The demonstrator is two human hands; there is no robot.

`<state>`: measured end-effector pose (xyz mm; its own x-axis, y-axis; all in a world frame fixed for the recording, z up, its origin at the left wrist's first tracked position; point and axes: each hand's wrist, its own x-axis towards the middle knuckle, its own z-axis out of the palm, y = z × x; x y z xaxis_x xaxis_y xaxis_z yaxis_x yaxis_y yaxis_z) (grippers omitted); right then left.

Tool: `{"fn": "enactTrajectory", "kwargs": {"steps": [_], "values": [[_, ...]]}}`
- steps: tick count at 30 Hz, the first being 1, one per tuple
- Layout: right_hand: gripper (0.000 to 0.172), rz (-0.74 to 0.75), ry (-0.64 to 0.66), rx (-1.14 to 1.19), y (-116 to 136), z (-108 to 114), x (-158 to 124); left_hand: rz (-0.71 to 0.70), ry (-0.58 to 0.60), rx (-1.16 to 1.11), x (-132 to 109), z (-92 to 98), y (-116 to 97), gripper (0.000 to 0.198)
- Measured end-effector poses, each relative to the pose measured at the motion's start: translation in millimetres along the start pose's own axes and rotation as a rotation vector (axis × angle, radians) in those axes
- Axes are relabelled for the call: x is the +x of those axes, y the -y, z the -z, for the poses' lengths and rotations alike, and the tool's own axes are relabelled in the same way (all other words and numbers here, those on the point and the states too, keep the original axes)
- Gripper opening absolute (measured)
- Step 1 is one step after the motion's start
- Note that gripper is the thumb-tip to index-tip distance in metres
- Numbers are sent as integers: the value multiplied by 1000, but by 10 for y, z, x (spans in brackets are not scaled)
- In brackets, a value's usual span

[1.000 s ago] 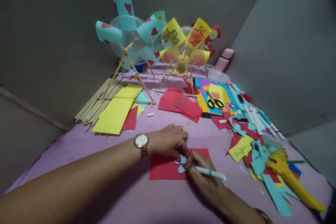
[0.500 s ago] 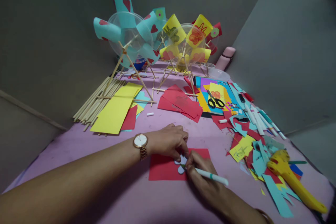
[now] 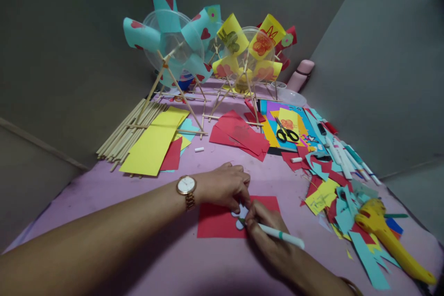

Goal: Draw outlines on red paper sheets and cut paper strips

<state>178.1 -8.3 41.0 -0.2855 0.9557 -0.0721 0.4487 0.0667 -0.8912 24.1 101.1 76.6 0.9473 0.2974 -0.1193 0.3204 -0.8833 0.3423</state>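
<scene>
A red sheet of paper (image 3: 215,222) lies flat in front of me with a small pale paper flower (image 3: 240,224) on top of it. A patch of green shows at the flower's centre. My left hand (image 3: 227,187) has its fingers curled down, thumb and fingertips gripping the flower's far edge. In my right hand (image 3: 263,226) is a white marker pen (image 3: 286,237) with a green band, its back end pointing right. The marker's tip is hidden by my fingers, close over the flower. Parts of the flower are covered by both hands.
Scissors (image 3: 287,135) lie on a colourful booklet (image 3: 270,113). At right are paper scraps (image 3: 321,196), markers (image 3: 343,157) and a yellow glue gun (image 3: 391,240). Wooden sticks (image 3: 128,134) and yellow paper (image 3: 156,143) lie at left. Paper-bladed wheels (image 3: 173,39) on stick frames stand behind.
My view has shifted very slightly. Both hands keep nearly the same place, and the marker has moved only a little over the flower.
</scene>
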Motion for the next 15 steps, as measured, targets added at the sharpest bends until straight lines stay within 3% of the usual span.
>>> {"fn": "enactTrajectory", "kwargs": {"steps": [15], "values": [[14, 24, 61, 17, -16, -21, -17, 3, 14, 1, -5, -8, -11, 7]]}}
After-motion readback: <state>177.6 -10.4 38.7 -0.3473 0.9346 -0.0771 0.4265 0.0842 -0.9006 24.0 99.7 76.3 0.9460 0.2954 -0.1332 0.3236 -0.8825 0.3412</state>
